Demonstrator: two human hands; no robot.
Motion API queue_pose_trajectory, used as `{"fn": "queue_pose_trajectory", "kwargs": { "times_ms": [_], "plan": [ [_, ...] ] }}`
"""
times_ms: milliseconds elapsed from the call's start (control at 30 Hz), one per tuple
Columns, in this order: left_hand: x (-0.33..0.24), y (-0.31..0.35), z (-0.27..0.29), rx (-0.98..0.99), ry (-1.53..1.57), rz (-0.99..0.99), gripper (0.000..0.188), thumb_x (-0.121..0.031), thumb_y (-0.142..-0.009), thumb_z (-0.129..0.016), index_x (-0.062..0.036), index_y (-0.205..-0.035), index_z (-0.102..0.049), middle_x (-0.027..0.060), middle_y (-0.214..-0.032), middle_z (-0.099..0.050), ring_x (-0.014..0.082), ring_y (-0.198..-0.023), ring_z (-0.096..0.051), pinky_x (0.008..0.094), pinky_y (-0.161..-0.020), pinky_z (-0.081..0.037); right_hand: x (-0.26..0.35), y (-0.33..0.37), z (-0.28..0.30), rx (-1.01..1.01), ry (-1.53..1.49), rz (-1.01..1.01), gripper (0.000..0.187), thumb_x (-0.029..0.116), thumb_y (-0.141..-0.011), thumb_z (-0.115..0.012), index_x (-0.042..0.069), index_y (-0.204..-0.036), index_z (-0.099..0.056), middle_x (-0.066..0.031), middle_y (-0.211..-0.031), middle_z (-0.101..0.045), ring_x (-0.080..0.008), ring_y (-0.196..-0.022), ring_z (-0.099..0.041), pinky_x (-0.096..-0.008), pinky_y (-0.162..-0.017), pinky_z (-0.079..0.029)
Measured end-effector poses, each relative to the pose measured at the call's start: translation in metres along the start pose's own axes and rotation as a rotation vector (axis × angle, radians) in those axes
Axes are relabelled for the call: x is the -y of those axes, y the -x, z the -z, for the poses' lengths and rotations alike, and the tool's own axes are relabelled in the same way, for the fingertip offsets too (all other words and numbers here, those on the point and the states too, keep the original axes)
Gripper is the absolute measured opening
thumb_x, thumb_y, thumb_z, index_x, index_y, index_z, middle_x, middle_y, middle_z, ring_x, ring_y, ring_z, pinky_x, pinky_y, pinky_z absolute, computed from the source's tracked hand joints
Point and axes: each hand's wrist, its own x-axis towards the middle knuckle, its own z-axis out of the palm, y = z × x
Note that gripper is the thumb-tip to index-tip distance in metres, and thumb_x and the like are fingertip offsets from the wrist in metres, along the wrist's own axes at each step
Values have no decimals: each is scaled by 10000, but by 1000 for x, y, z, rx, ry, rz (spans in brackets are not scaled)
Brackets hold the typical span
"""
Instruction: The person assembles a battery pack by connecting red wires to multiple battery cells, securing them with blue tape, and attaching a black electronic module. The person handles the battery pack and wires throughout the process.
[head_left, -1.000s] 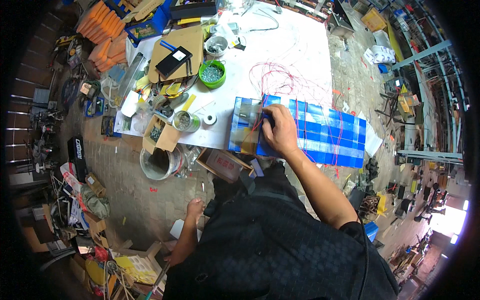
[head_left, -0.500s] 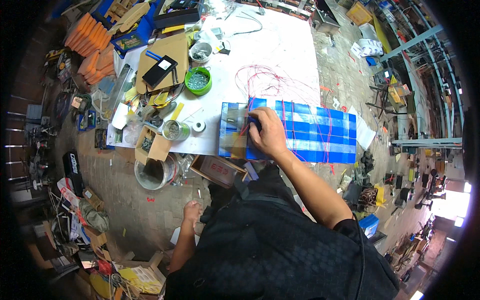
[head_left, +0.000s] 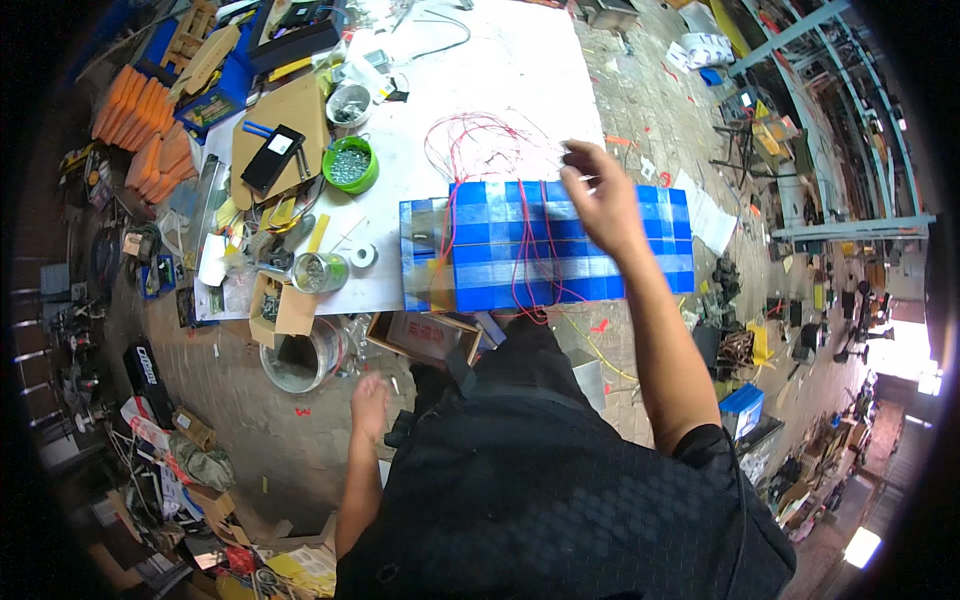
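Note:
A long block wrapped in blue with clear tape bands [head_left: 490, 260] lies along the near edge of the white table. Thin red wires [head_left: 527, 240] run down across it, and more lie in loose loops behind it. Above the block's right part is my right hand [head_left: 608, 205], thumb and fingers apart, with nothing visible between them. My left hand [head_left: 370, 403] hangs low beside my body, away from the table. Its fingers are blurred, so their closing is unclear.
On the white table [head_left: 500, 60] at left stand a green tub of small metal parts [head_left: 352, 166], a can [head_left: 320, 272], a white spool [head_left: 363, 256] and a black box [head_left: 272, 160] on cardboard. A bucket [head_left: 302, 355] and a wooden box [head_left: 423, 337] sit below the edge.
My right hand has lifted off the block's left end and moved right, over its right part. Red wires across the block lie farther left. The whole view has shifted somewhat.

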Motion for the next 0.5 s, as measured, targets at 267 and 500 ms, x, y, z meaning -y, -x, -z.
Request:
{"fn": "queue_pose_trajectory", "kwargs": {
  "times_ms": [267,500],
  "plan": [
    [-201,20,-109,142,-220,-560,288,-125,-982,-689,21,-1227,-651,45,-1051,-679,91,-923,-621,252,-821,-518,-78,63,75,11,733,-379,365,363,-869,-722,35,-1030,-713,-184,-1035,-727,-364,-965,-707,-447,-833,-551],
    [-269,43,-172,264,-437,-847,324,-111,-922,-738,15,-1211,-661,75,-1010,-642,128,-848,-609,259,-741,-520,-82,76,74,49,232,-354,218,221,-906,-708,13,-953,-665,-140,-928,-709,-279,-838,-693,-395,-763,-539]
  ]
}}
